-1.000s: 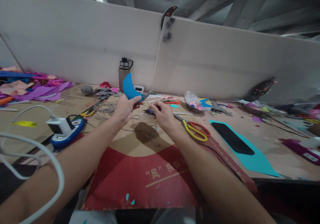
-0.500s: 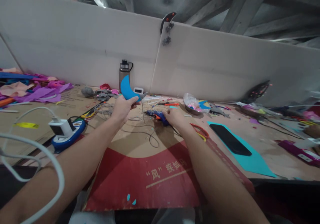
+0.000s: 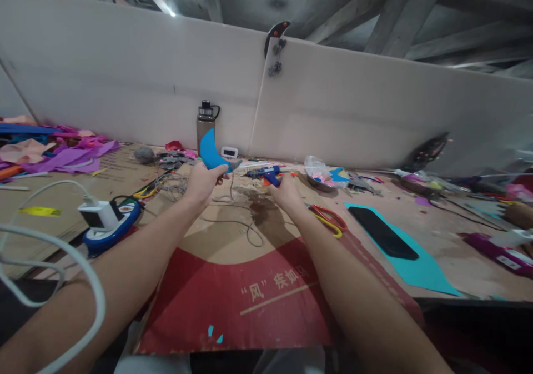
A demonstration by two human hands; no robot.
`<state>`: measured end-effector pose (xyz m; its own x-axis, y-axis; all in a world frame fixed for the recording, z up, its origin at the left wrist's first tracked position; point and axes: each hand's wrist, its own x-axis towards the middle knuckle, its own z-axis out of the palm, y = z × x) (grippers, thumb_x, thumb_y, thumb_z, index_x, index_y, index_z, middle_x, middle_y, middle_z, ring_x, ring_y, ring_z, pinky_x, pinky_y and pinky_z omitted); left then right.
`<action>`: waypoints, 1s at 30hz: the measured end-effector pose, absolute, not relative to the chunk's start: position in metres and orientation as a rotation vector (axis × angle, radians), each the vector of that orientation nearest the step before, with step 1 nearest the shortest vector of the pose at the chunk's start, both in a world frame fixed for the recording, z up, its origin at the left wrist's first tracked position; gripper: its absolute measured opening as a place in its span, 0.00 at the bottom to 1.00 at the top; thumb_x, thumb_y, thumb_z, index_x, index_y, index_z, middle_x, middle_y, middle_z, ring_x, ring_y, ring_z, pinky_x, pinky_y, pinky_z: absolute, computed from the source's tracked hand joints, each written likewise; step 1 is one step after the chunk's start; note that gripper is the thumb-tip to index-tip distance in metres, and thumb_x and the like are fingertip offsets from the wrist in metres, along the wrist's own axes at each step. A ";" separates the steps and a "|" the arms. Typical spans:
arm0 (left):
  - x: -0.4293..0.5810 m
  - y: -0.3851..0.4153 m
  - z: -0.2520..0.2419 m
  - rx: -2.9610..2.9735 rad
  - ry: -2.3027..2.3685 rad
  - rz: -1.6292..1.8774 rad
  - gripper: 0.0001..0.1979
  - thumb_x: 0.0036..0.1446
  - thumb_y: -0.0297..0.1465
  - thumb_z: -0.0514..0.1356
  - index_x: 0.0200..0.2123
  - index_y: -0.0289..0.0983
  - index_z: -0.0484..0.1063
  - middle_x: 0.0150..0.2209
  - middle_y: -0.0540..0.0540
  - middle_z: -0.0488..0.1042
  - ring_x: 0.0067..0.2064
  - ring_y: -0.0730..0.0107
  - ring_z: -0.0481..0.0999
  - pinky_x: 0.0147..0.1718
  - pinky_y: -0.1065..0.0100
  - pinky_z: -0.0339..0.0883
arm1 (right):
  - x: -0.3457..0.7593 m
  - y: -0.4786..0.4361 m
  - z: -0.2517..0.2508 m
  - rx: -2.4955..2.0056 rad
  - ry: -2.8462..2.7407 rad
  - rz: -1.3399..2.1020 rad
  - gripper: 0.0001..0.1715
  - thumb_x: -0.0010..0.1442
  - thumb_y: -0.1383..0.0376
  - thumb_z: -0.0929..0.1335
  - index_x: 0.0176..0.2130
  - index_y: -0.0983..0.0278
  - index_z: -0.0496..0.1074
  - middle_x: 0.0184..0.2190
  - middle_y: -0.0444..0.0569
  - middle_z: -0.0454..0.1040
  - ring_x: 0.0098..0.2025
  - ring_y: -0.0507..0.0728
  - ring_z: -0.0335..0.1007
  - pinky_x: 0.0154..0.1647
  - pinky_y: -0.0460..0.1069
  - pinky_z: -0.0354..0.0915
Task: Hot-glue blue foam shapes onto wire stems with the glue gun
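My left hand (image 3: 202,181) is closed on a blue crescent-shaped foam piece (image 3: 209,151) with a grey tip, held upright above the cardboard. My right hand (image 3: 286,189) grips a blue hot glue gun (image 3: 268,174), lifted off the table with its nozzle pointing left toward the foam piece. The gun's thin black cord (image 3: 245,227) trails across the cardboard sheet (image 3: 250,285) between my forearms.
Yellow and red scissors (image 3: 327,218) lie right of my right hand, beside a black phone (image 3: 381,232) on teal paper. A metal water bottle (image 3: 205,123) stands by the white back wall. A white charger on a blue power strip (image 3: 109,218) sits at left, near purple paper scraps (image 3: 62,151).
My right hand reached to the glue gun lying on the table, took hold of it and raised it toward the foam piece. The left hand stayed almost still.
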<state>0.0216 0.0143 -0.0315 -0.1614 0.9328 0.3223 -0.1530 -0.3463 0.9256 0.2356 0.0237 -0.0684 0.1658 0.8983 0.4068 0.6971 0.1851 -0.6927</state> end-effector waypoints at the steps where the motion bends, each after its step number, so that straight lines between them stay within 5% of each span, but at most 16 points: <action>1: 0.021 0.015 -0.032 1.244 0.979 1.637 0.08 0.40 0.30 0.65 0.25 0.32 0.71 0.21 0.47 0.72 0.22 0.75 0.70 0.20 0.73 0.57 | 0.235 0.023 -0.064 -1.572 -1.520 0.297 0.16 0.49 0.64 0.65 0.40 0.66 0.65 0.30 0.53 0.73 0.30 0.58 0.69 0.30 0.50 0.61; 10: 0.018 0.018 -0.032 1.164 0.999 1.640 0.09 0.37 0.29 0.65 0.25 0.32 0.70 0.23 0.47 0.72 0.23 0.74 0.71 0.20 0.74 0.58 | 0.215 -0.003 -0.037 -1.150 -1.351 0.650 0.14 0.51 0.61 0.63 0.38 0.62 0.63 0.32 0.44 0.69 0.24 0.50 0.64 0.25 0.47 0.63; 15: 0.016 0.023 -0.032 1.136 1.012 1.663 0.09 0.36 0.28 0.65 0.25 0.33 0.69 0.23 0.47 0.73 0.24 0.72 0.73 0.20 0.74 0.58 | 0.203 -0.018 -0.032 -0.885 -1.463 0.777 0.17 0.51 0.64 0.64 0.43 0.62 0.62 0.42 0.48 0.72 0.28 0.49 0.65 0.21 0.45 0.62; 20: 0.015 0.026 -0.033 1.104 1.020 1.692 0.08 0.37 0.27 0.63 0.24 0.34 0.68 0.22 0.48 0.72 0.24 0.72 0.74 0.19 0.75 0.59 | 0.204 -0.019 -0.039 -0.904 -1.658 0.623 0.14 0.56 0.64 0.63 0.44 0.62 0.65 0.36 0.47 0.72 0.26 0.49 0.61 0.25 0.46 0.61; 30: 0.014 0.027 -0.031 1.064 1.008 1.722 0.07 0.36 0.25 0.62 0.23 0.34 0.67 0.21 0.49 0.71 0.24 0.72 0.74 0.19 0.75 0.59 | 0.202 -0.020 -0.039 -1.006 -1.798 0.461 0.13 0.56 0.65 0.64 0.43 0.60 0.65 0.36 0.50 0.73 0.35 0.58 0.68 0.34 0.53 0.65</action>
<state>0.0135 0.0273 -0.0312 -0.2748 0.9302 0.2431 -0.2435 -0.3120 0.9183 0.2024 -0.0203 -0.0390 -0.1706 0.8021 0.5723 0.4273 0.5836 -0.6905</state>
